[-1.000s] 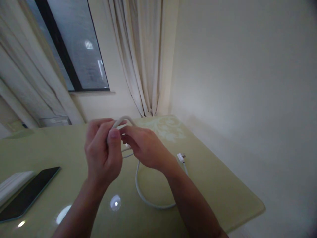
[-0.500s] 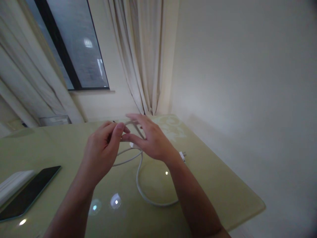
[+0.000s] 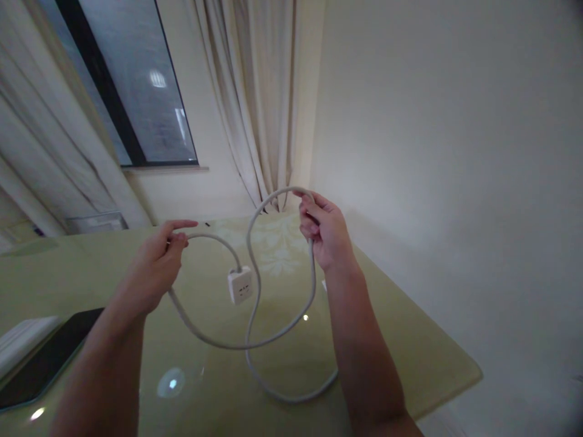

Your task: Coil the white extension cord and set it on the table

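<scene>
A white power cord (image 3: 214, 346) runs in loose loops between my two hands above the table. My left hand (image 3: 157, 261) pinches it near its socket end, with the index finger stretched out. From there a short length arches over to a small white socket block (image 3: 240, 285), which hangs or rests just right of that hand; I cannot tell which. My right hand (image 3: 325, 227), raised higher, is closed round the cord at the top of a loop. A lower curve of cord passes behind my right forearm. Part of something white shows beside that forearm.
The pale green, glossy table (image 3: 410, 340) has its right edge near the wall (image 3: 455, 152). A dark tablet-like slab (image 3: 45, 358) and a white box-like object (image 3: 25, 340) lie at the left. A small black item (image 3: 207, 224) sits near the far edge, before the curtains (image 3: 255, 91).
My hands were close together at the cord; now they are apart, the left moved left and the right moved right and up. The cord is drawn into a wide loop, and the socket block shows fully.
</scene>
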A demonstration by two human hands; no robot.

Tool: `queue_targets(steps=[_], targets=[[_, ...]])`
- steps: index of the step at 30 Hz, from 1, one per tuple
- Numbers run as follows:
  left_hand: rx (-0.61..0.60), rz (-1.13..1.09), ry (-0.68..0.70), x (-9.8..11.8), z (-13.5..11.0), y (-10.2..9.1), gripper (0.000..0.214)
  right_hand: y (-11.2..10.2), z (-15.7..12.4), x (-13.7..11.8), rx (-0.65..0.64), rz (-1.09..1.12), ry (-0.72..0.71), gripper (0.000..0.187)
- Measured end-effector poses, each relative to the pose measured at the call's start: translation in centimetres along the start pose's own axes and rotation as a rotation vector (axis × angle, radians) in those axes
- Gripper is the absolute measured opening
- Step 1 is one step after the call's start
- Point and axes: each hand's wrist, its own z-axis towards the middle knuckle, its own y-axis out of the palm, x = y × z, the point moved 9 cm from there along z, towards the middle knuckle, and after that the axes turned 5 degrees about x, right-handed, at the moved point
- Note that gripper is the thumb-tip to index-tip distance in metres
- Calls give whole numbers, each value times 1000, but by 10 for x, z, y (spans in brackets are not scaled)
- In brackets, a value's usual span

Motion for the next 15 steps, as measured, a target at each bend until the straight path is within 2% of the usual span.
queue_targets(steps=[2,4,10,15], targets=[[-24,18,-131,-21,3,3,29,-9,4,-4,38,102,29,11],[-16,-13,-194,-36,5,3,29,-16,5,-10,79,192,13,13],[-1,-131,-204,-63,10,9,22,-47,-3,-29,280,424,-181,29],[10,-115,-190,-82,10,13,23,-58,-11,-40,392,433,-353,26]])
